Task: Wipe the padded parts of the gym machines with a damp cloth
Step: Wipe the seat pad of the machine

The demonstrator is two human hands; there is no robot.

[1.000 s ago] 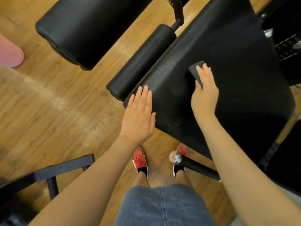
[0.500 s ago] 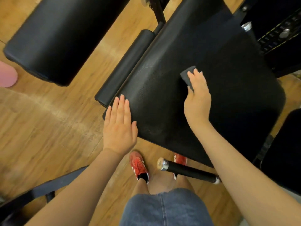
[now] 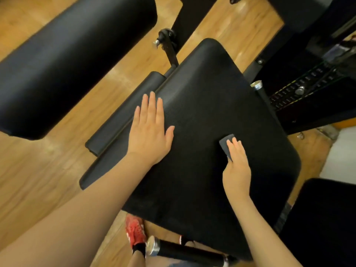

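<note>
Fingers [image 3: 236,149] of the right hand [image 3: 237,171] lie straight and together, pressing a small dark cloth [image 3: 225,144] flat against the black seat pad [image 3: 202,116]; only the cloth's far corner shows beyond the fingertips. The left hand [image 3: 149,132] rests palm-down on the pad's left part, its fingers extended and slightly spread, holding nothing. The pad is broad, with rounded corners and a fine-grained covering. Along its left edge runs a narrower black roller pad [image 3: 123,120], joined to a metal bracket [image 3: 167,43] at the far end. A larger black cushion [image 3: 67,60] lies further left, apart from the seat. To the right stands a weight stack [image 3: 300,93] with numbered plates and a chrome-capped post [image 3: 257,86]. Another black pad [image 3: 323,224] occupies the lower right corner. Below the seat, a black handle [image 3: 185,251] with a chrome end projects near a red shoe [image 3: 134,231]. The floor [image 3: 38,180] is light wood plank.
</note>
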